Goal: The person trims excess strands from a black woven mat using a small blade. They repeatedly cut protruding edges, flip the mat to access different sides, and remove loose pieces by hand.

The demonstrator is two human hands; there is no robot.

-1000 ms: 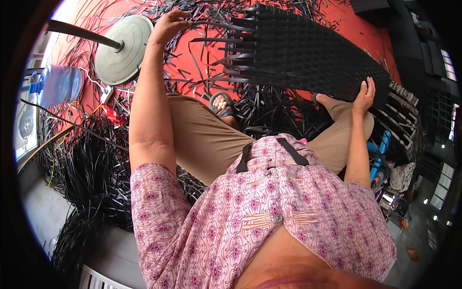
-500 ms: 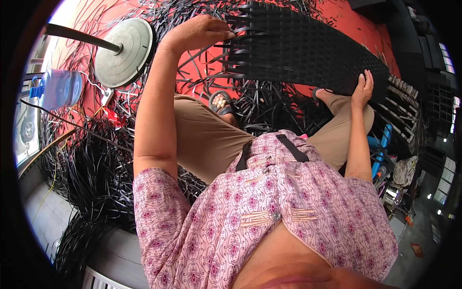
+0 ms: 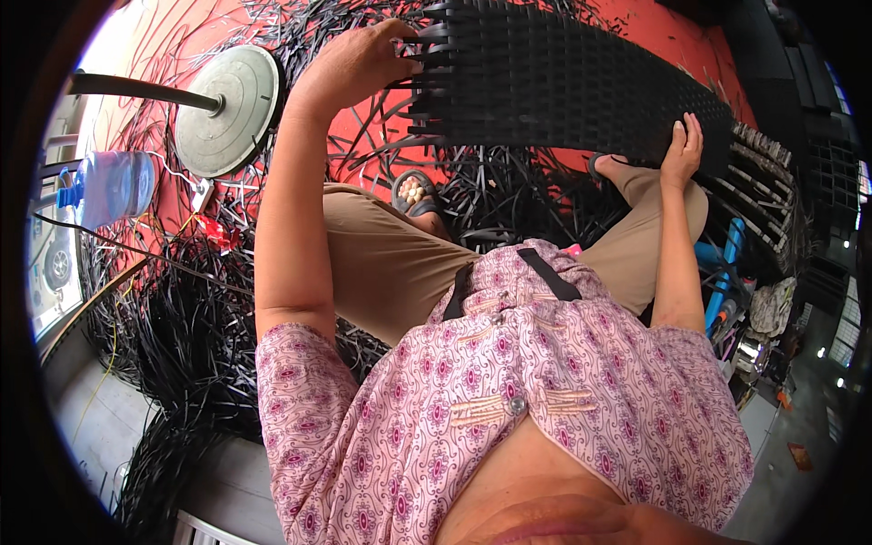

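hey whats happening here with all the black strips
A person sits over a red floor holding a wide black woven panel. The left hand grips loose strip ends at its unfinished edge, and the right hand rests on its lower right edge. Heaps of loose black strips lie around, beside a round grey disc base and a water bottle.

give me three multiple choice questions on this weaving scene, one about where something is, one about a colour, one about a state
1. Where does the left hand rest?
A. on the water bottle
B. at the loose-strip edge of the woven mat
C. on the knee

2. What colour is the floor under the mat?
A. red
B. green
C. white

3. How is the right hand placed?
A. clenched in a fist in the air
B. fingers extended against the mat's near edge
C. gripping scissors

Answers: 1 B, its fingers meet the strip ends; 2 A, red shows between the black strips; 3 B, its fingers lie on the weave.
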